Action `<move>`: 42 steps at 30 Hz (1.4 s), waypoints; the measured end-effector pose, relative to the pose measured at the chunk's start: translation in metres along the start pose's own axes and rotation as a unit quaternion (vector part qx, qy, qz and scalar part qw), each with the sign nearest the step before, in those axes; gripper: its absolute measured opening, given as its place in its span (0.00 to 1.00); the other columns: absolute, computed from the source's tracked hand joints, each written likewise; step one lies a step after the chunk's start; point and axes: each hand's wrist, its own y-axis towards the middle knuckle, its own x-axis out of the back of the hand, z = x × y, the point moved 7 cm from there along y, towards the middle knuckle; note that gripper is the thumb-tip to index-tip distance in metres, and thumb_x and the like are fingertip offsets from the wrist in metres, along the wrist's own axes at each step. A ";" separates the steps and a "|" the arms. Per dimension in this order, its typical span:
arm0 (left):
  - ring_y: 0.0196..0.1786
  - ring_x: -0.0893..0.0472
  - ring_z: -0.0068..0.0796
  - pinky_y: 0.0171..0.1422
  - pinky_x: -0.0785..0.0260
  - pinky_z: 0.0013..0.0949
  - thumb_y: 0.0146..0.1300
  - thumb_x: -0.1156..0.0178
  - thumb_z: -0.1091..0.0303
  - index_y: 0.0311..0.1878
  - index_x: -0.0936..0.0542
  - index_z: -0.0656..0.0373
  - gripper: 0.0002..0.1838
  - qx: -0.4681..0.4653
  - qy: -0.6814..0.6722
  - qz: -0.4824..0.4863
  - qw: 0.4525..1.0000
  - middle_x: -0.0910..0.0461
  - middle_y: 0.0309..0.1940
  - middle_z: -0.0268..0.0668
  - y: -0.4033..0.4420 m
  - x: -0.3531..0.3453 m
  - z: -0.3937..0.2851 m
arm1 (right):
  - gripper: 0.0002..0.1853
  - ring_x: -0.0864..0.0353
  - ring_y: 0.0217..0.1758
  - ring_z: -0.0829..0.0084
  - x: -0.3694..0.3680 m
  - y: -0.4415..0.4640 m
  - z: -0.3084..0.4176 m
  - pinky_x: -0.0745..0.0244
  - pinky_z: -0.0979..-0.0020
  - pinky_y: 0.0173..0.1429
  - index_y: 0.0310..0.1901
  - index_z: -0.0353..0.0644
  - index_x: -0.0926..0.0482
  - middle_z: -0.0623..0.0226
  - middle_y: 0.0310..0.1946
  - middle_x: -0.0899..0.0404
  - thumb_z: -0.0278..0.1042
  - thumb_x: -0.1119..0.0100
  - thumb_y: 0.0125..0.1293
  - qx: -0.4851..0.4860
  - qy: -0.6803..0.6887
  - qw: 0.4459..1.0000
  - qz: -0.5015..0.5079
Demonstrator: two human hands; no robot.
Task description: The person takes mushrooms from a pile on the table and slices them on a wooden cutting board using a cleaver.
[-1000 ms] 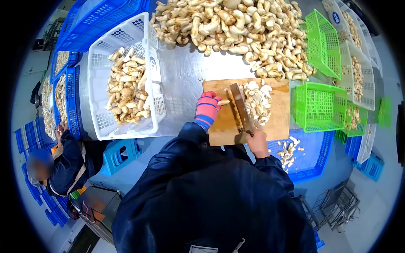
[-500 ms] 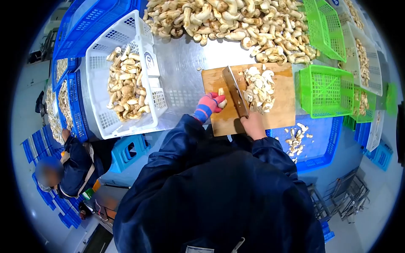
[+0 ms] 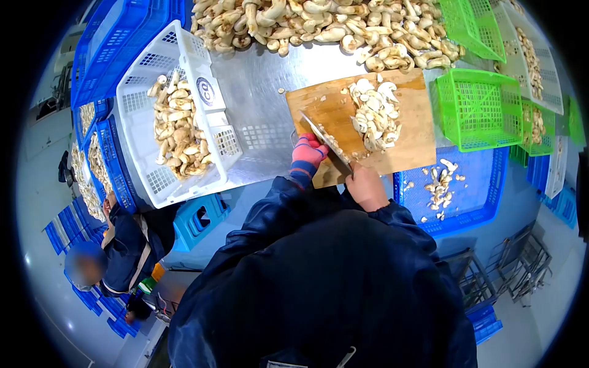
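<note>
My left hand (image 3: 310, 153), in a pink and blue striped glove, curls its fingers down on the cutting board's left part. They press a mushroom against the board, mostly hidden by the fingers and blade. My bare right hand (image 3: 367, 186) is closed round the handle of a kitchen knife (image 3: 325, 138). The blade lies slantwise right beside the gloved fingertips, with pale slices along its far side. A heap of sliced mushrooms (image 3: 375, 116) rests on the wooden cutting board (image 3: 411, 144), right of the knife.
Whole mushrooms (image 3: 331, 24) are piled at the back of the metal table (image 3: 257, 92). A white crate (image 3: 132, 122) of mushrooms stands left. On the right are a green basket (image 3: 481, 113) and, lower, a blue crate (image 3: 475, 214) with scraps. Another person (image 3: 129, 245) works at far left.
The knife has come left and down from beside the slice heap to my left hand, its blade now against the gloved fingers. The whole view has shifted slightly.
</note>
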 end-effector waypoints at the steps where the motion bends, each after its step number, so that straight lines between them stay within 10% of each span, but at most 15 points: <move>1: 0.33 0.20 0.27 0.38 0.27 0.29 0.50 0.35 0.71 0.46 0.30 0.64 0.20 -0.010 -0.007 -0.001 1.000 0.20 0.36 0.43 -0.001 -0.003 -0.005 | 0.11 0.22 0.30 0.48 0.004 -0.005 0.004 0.27 0.51 0.37 0.35 0.34 0.25 0.44 0.23 0.24 0.33 0.49 0.54 0.001 -0.006 1.000 0.005; 9: 0.54 0.26 0.37 0.56 0.35 0.34 0.62 0.53 0.63 0.51 0.25 0.56 0.16 -0.255 0.560 0.034 0.788 0.23 0.49 0.38 -0.006 -0.014 -0.031 | 0.14 0.22 0.30 0.47 -0.006 -0.041 0.000 0.27 0.51 0.37 0.43 0.39 0.31 0.46 0.25 0.23 0.30 0.48 0.53 -0.080 -0.011 0.994 0.074; 13: 0.54 0.28 0.39 0.57 0.36 0.35 0.62 0.55 0.64 0.49 0.24 0.55 0.15 -0.181 0.623 0.090 0.756 0.24 0.49 0.38 0.003 -0.015 -0.022 | 0.14 0.22 0.31 0.47 -0.004 -0.048 -0.004 0.27 0.51 0.38 0.43 0.39 0.32 0.47 0.25 0.22 0.30 0.49 0.53 -0.110 -0.015 0.990 0.087; 19: 0.48 0.24 0.40 0.49 0.31 0.36 0.59 0.49 0.67 0.49 0.25 0.57 0.15 -0.322 0.642 0.061 0.693 0.21 0.44 0.39 0.005 -0.017 -0.018 | 0.13 0.21 0.29 0.48 -0.002 -0.045 -0.001 0.27 0.52 0.35 0.42 0.34 0.32 0.47 0.23 0.22 0.28 0.52 0.54 -0.093 -0.024 0.992 0.085; 21: 0.40 0.21 0.38 0.41 0.28 0.34 0.54 0.43 0.70 0.48 0.27 0.60 0.17 -0.209 0.327 0.081 0.918 0.21 0.38 0.40 0.021 -0.005 0.001 | 0.12 0.21 0.29 0.48 -0.003 -0.035 0.002 0.27 0.52 0.34 0.41 0.32 0.30 0.46 0.22 0.23 0.28 0.53 0.55 -0.058 -0.004 0.997 0.048; 23: 0.33 0.20 0.35 0.34 0.27 0.33 0.50 0.38 0.72 0.48 0.29 0.62 0.20 -0.075 0.094 0.071 0.990 0.20 0.33 0.41 0.024 0.002 0.013 | 0.11 0.22 0.30 0.46 -0.013 -0.008 0.000 0.27 0.52 0.36 0.38 0.32 0.28 0.44 0.23 0.23 0.29 0.53 0.55 -0.019 0.040 0.999 -0.011; 29: 0.29 0.20 0.28 0.31 0.26 0.28 0.53 0.36 0.69 0.43 0.32 0.67 0.19 0.062 0.052 0.040 0.996 0.22 0.28 0.39 0.011 0.016 -0.016 | 0.11 0.23 0.33 0.45 0.005 0.048 -0.020 0.27 0.54 0.41 0.33 0.33 0.23 0.42 0.25 0.24 0.31 0.49 0.51 -0.045 0.078 0.996 0.011; 33: 0.36 0.20 0.46 0.41 0.28 0.38 0.48 0.32 0.61 0.46 0.30 0.63 0.25 -0.147 0.458 -0.074 0.873 0.21 0.32 0.47 0.004 -0.001 -0.088 | 0.12 0.24 0.33 0.45 0.030 0.037 -0.042 0.28 0.53 0.40 0.36 0.34 0.23 0.43 0.26 0.24 0.30 0.48 0.51 -0.074 0.088 0.986 -0.121; 37: 0.36 0.22 0.50 0.44 0.29 0.39 0.48 0.39 0.66 0.44 0.29 0.58 0.18 -0.347 0.356 -0.094 0.863 0.22 0.31 0.46 0.037 -0.011 -0.108 | 0.11 0.23 0.32 0.46 0.024 0.037 -0.043 0.28 0.53 0.39 0.36 0.35 0.23 0.43 0.25 0.24 0.30 0.49 0.52 -0.079 0.082 0.984 -0.140; 40: 0.25 0.23 0.37 0.32 0.30 0.35 0.48 0.43 0.71 0.43 0.28 0.55 0.16 -0.243 0.270 -0.183 0.913 0.24 0.29 0.40 0.133 0.055 -0.120 | 0.13 0.23 0.31 0.46 0.025 0.036 -0.038 0.28 0.53 0.38 0.38 0.36 0.23 0.43 0.24 0.24 0.30 0.48 0.52 -0.076 0.088 0.983 -0.141; 42: 0.19 0.26 0.30 0.22 0.34 0.33 0.50 0.42 0.72 0.44 0.28 0.56 0.15 -0.205 -0.034 -0.224 0.952 0.25 0.28 0.35 0.149 0.090 -0.171 | 0.14 0.23 0.30 0.46 0.022 0.037 -0.041 0.28 0.54 0.38 0.41 0.37 0.23 0.43 0.23 0.24 0.29 0.48 0.52 -0.080 0.080 0.984 -0.141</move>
